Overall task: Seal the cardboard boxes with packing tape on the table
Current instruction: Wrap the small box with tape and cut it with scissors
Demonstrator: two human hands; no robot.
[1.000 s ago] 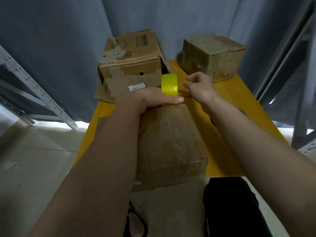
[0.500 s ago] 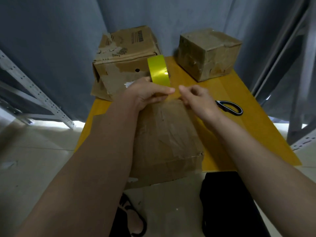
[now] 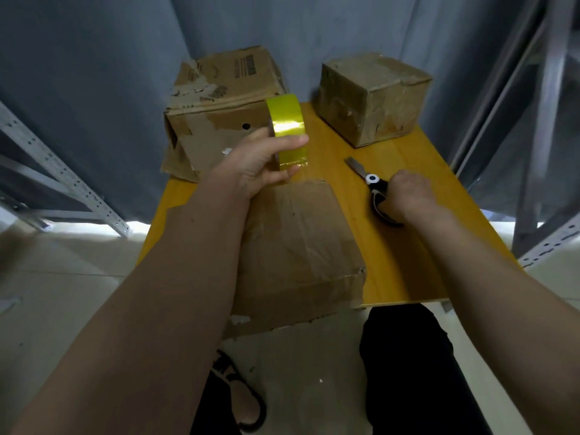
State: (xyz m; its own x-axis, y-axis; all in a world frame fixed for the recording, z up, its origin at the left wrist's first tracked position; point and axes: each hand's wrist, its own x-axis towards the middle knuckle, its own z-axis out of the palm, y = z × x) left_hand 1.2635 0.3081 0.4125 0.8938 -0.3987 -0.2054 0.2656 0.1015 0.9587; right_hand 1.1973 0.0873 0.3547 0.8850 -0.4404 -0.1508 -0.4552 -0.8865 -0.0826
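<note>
Left hand point(image 3: 260, 164) holds the yellow tape roll point(image 3: 287, 131) up above the near box's point(image 3: 301, 246) far edge, while the right hand point(image 3: 408, 196) curls around the scissors point(image 3: 372, 186) on the worktop point(image 3: 405, 252), blades pointing far-left toward the roll.

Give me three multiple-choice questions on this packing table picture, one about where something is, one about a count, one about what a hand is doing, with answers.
1. Where are the scissors?
A. on the table, right of the near box
B. on top of the far right box
C. on the floor

2. How many cardboard boxes show?
A. one
B. three
C. five

3. What does the left hand do?
A. lies flat on the table
B. holds the yellow tape roll
C. grips the scissors

Answers:
1. A, they lie on the table beside the near box, under the right hand.
2. B, one near, two at the back.
3. B, its fingers wrap the yellow tape roll.
</note>
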